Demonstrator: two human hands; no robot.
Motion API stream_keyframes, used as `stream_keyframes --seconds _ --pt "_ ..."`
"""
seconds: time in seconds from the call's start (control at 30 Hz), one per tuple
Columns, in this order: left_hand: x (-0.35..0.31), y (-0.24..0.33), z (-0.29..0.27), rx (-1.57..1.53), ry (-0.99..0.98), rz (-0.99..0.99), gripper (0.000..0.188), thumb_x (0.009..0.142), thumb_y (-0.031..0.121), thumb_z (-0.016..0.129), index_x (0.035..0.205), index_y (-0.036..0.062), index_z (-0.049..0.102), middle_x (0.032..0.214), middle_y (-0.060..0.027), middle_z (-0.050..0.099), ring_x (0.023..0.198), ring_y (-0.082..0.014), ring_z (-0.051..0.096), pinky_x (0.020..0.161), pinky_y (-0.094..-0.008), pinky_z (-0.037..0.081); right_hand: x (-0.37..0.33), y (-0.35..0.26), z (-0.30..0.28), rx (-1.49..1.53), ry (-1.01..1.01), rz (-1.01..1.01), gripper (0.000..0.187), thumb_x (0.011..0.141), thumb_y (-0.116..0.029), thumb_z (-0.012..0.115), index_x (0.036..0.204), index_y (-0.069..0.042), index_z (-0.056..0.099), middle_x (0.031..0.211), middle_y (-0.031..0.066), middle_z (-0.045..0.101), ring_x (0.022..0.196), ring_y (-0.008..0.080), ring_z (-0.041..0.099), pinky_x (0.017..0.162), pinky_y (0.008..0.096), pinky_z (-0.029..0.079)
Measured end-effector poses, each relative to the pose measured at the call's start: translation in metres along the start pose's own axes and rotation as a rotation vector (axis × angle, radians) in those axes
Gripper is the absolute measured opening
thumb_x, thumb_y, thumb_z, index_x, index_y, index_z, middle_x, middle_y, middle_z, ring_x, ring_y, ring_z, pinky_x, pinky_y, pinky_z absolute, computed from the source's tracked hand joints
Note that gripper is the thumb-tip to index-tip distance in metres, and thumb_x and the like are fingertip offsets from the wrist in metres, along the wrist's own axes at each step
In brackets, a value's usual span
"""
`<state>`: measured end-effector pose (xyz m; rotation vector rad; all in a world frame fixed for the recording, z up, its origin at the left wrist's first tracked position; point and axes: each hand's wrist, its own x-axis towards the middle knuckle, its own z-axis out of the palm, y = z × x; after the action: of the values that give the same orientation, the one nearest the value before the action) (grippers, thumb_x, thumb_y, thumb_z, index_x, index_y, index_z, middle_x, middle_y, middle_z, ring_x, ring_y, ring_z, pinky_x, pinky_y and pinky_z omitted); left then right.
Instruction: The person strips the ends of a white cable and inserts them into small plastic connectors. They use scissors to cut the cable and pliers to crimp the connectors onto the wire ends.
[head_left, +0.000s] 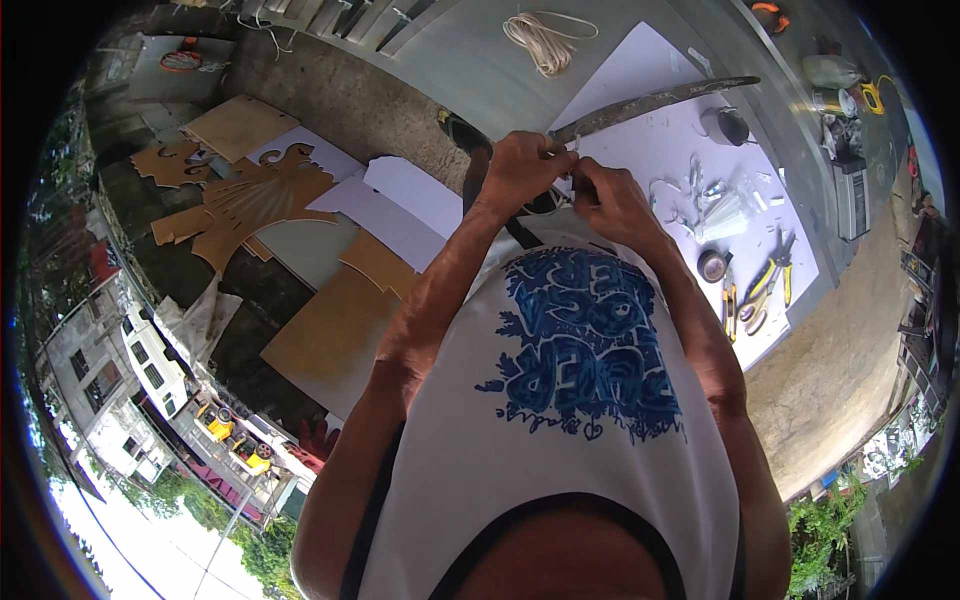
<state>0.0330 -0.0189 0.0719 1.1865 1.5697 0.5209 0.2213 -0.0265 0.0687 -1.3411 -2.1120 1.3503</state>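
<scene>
Close in front of my shirt, my left hand (522,172) and my right hand (610,202) meet with bent fingers pinched together. Something small and pale shows between the fingertips, too hidden to name. A long, dark, slightly curved strip (655,103) reaches from beside my left fingers to the upper right; whether I grip it cannot be told. Beneath it a white sheet (620,90) covers part of the grey table. On that sheet, right of my hands, are clear plastic bags with small parts (728,215), a tape roll (712,265), yellow-and-black pliers (780,262), scissors (757,308) and an orange cutter (730,300).
A coiled cream cord (545,40) lies on the grey table (460,50). A dark round container (725,125) stands near the strip's far end. Brown cut-out panels (265,200) and white sheets (400,210) lie low to my left. A grey metal box (852,198) is at the right.
</scene>
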Motion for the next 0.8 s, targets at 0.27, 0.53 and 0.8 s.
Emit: stream_keyframes --seconds 0.27,0.53,0.8 --pt "0.008 0.001 0.016 -0.03 -0.037 -0.047 0.034 0.093 0.028 0.064 0.094 -0.0056 0.073 0.071 -0.0104 0.072 0.054 -0.0112 0.059 0.053 -0.0291 0.048 -0.009 0.022 -0.006 0.098 0.108 -0.025 0.019 0.089 -0.006 0.059 0.107 0.0 0.063 0.087 0.015 0.072 0.072 0.0297 0.069 0.065 0.0394 0.052" --pt "0.0 -0.003 0.023 -0.201 -0.024 -0.087 0.028 0.095 0.019 0.06 0.096 -0.0062 0.072 0.069 -0.0124 0.071 0.055 -0.0171 0.069 0.056 -0.0289 0.052 0.012 0.027 -0.013 0.647 0.081 0.439 0.027 0.098 -0.021 0.063 0.11 0.003 0.068 0.083 0.0071 0.069 0.053 0.0108 0.059 0.043 0.0244 0.04" --pt "0.003 -0.006 0.034 0.067 0.085 0.063 0.028 0.092 0.023 0.063 0.079 0.0001 0.073 0.063 -0.0126 0.068 0.055 -0.023 0.069 0.057 -0.035 0.053 0.035 0.024 -0.006 0.511 0.149 0.436 0.035 0.092 -0.03 0.07 0.091 0.005 0.071 0.073 0.01 0.069 0.052 0.0129 0.061 0.047 0.0292 0.045"
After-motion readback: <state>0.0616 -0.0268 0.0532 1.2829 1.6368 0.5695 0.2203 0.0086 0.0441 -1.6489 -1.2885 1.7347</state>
